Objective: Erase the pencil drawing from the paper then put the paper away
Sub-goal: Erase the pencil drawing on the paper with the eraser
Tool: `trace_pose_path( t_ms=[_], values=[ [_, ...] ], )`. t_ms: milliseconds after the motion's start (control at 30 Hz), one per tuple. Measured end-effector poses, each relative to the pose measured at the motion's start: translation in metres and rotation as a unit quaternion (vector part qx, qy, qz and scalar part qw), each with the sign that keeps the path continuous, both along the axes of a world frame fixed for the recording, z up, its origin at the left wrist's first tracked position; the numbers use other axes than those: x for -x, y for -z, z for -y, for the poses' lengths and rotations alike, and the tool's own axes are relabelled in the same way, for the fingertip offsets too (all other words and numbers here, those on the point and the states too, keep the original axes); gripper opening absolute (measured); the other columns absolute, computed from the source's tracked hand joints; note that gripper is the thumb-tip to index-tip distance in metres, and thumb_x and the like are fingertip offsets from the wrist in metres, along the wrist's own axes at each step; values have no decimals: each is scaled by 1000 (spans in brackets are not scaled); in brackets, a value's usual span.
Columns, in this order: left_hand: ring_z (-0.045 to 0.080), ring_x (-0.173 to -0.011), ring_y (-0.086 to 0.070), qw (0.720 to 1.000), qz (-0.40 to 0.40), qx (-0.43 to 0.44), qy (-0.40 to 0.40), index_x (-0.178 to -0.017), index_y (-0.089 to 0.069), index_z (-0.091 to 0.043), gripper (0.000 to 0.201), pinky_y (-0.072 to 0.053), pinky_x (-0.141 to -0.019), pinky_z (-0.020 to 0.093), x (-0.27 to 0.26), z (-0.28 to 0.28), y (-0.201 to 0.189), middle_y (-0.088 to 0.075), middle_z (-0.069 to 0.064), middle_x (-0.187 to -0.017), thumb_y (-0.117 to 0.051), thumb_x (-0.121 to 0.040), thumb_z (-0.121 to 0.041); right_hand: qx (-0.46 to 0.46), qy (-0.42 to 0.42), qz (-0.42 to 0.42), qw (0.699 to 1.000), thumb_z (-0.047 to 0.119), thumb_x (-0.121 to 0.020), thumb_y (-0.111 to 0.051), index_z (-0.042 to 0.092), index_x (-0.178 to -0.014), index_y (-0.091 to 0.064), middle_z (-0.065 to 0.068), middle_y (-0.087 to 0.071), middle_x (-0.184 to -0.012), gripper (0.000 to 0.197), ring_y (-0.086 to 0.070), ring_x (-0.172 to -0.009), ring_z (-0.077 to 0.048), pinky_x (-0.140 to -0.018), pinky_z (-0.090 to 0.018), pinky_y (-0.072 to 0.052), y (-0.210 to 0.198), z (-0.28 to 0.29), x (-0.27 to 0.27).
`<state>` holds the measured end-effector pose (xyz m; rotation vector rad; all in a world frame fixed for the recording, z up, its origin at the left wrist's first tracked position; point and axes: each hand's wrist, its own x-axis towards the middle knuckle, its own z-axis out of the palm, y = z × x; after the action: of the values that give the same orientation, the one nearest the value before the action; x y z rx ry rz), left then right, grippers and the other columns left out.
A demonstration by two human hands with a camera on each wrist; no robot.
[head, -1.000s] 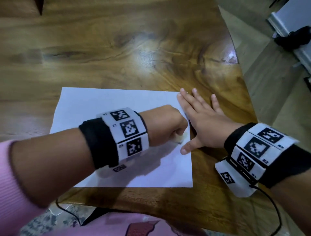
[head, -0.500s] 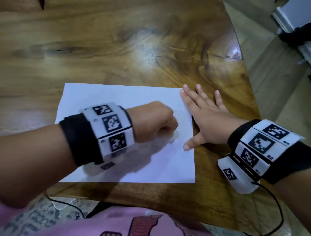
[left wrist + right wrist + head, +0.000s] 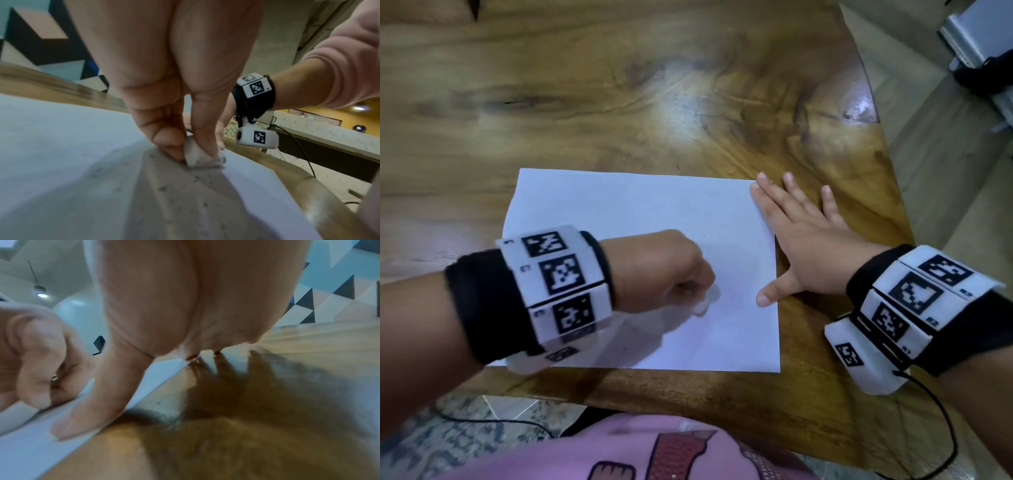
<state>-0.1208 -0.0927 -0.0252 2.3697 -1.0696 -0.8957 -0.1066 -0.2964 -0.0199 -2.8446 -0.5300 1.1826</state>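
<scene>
the left hand [image 3: 654, 270] sits curled over the middle of the paper [image 3: 619, 212], pinching a white eraser [image 3: 197, 155] between thumb and finger and pressing it to the sheet; from the head view the eraser is mostly hidden under the knuckles and blurred. dark crumbs [image 3: 162, 188] dot the shaded paper at 6 o'clock of the eraser. no pencil lines can be made out. the paper lies flat on the table [image 3: 688, 85], near its front edge. at 3 o'clock, the right hand [image 3: 804, 246] lies flat, fingers spread, thumb and forefinger on the paper's right edge, the rest on wood.
</scene>
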Motion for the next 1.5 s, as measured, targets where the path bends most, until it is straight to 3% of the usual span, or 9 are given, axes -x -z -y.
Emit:
trace_pose_path(
  t_ms=[233,300,400,667,833,1033,1133,1333,1500],
  values=[
    [22,-67,-51,986,113,69,-105,-74,-63,-13,15,-40,-64,28,-14,3,6,-60,6,-73,-60,-81,-26,0,0,0,1000,69,-54,-71,25,-139,33,20,48,-130,143,41,-131,-11,-111,-51,21,0,-1,0],
    [15,-62,-50,990,84,85,-72,-65,-60,-14,16,-37,-59,22,3,-6,9,-53,-2,-68,-61,-78,-23,0,1,-1,1000,69,-53,-72,25,-139,34,20,48,-129,143,41,-131,-11,-111,-51,21,0,0,0],
    [1,-66,-47,998,14,48,-45,-74,-65,-15,5,-34,-61,14,19,-16,12,-50,-11,-76,-63,-78,-15,3,2,-2,1000,68,-54,-72,25,-139,34,19,49,-131,142,42,-129,-10,-111,-52,20,0,-1,0],
    [27,-80,-56,994,57,59,-68,-82,-63,-12,6,-44,-72,33,-8,13,7,-56,6,-83,-58,-80,-14,5,-1,1,1000,68,-55,-72,24,-139,34,18,47,-137,142,41,-131,-12,-111,-52,20,0,-1,0],
    [10,-70,-52,1000,-4,18,-15,-76,-63,-16,7,-40,-61,17,17,-12,7,-50,-11,-77,-59,-80,-12,-1,-2,3,1000,68,-54,-72,24,-139,35,18,49,-129,143,42,-130,-11,-111,-51,21,1,1,0],
    [22,-71,-50,993,77,66,-60,-77,-60,-14,9,-33,-65,27,-13,29,4,-49,2,-75,-57,-80,-21,3,-3,6,1000,69,-53,-72,24,-139,34,14,44,-143,143,40,-132,-14,-111,-52,20,3,0,1],
    [24,-69,-51,994,61,80,-52,-70,-57,-13,13,-37,-63,30,-4,28,9,-50,4,-73,-58,-81,-19,2,-3,4,1000,70,-53,-71,24,-139,34,17,48,-136,144,41,-132,-13,-111,-52,20,3,0,1],
    [9,-73,-53,999,-24,16,13,-82,-65,-18,10,-39,-64,20,21,-4,5,-56,-9,-86,-57,-79,-13,6,-7,6,1000,70,-53,-71,23,-138,35,18,49,-129,144,42,-129,-12,-111,-52,20,3,1,-1],
    [25,-74,-54,990,110,57,-67,-80,-63,-13,7,-37,-67,29,-19,26,-2,-56,6,-77,-59,-80,-18,6,-11,10,1000,70,-54,-70,23,-139,34,14,46,-140,143,40,-133,-14,-112,-50,20,3,0,0]
  ],
)
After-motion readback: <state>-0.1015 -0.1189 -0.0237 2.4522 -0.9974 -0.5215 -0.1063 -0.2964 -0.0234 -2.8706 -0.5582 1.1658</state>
